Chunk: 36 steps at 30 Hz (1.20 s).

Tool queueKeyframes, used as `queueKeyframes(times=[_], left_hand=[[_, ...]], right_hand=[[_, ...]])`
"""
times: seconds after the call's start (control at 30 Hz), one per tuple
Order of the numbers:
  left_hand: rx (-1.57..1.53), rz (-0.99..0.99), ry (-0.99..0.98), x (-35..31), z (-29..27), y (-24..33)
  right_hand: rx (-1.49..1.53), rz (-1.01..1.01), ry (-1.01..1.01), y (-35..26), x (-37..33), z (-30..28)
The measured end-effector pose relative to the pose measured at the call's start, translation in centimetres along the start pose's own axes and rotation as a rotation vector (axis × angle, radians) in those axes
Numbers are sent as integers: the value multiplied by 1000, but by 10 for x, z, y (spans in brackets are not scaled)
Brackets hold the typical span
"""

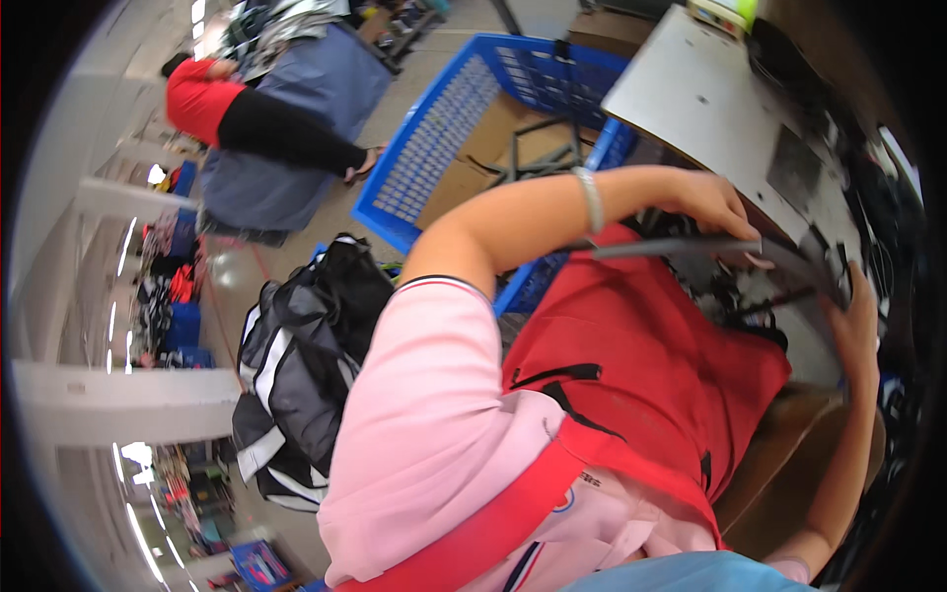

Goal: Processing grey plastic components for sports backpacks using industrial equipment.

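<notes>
The left arm [538, 217] is bent at the elbow [446, 232], forearm directed rightward; the left hand [712, 205] angles downward, fingers [736, 223] curled. The right forearm [840, 459] stands near-vertical, the right hand [856, 324] raised at its upper end.

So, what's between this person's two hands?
In the head view, a dark strip spans the gap, running from the left hand, which grips it, toward the right hand.

Looks like a workshop, probably for sewing, judging by the worktable [681, 84], blue basket [380, 225] and piled cloth [291, 39].
</notes>
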<state>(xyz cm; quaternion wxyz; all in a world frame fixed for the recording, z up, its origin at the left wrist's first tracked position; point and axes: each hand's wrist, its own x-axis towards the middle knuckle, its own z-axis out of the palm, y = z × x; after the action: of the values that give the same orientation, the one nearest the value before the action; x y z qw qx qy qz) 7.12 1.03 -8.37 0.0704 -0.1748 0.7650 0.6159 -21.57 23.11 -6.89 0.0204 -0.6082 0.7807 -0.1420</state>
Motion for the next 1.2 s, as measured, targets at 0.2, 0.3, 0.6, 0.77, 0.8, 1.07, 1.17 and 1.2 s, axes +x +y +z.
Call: queueKeyframes(times=[0.2,0.3,0.6,0.77,0.8,1.07,1.17,1.2], left_hand=[[333,201,406,-15,-24,49],[466,388,474,1,-26,64],[432,283,555,46,-33,83],[427,320,551,59,-44,80],[417,336,547,61,-45,80],[344,357,537,70,-51,78],[309,307,563,74,-54,84],[295,298,597,76,-55,85]], right_hand=[[316,167,-159,-64,36,-56],[161,-25,90,-37,37,-54],[152,114,98,-12,51,-61],[166,94,81,-4,60,-61],[166,98,82,-2,61,-60],[102,40,148,4,69,-61],[105,89,98,-17,74,-82],[104,87,97,-24,76,-88]])
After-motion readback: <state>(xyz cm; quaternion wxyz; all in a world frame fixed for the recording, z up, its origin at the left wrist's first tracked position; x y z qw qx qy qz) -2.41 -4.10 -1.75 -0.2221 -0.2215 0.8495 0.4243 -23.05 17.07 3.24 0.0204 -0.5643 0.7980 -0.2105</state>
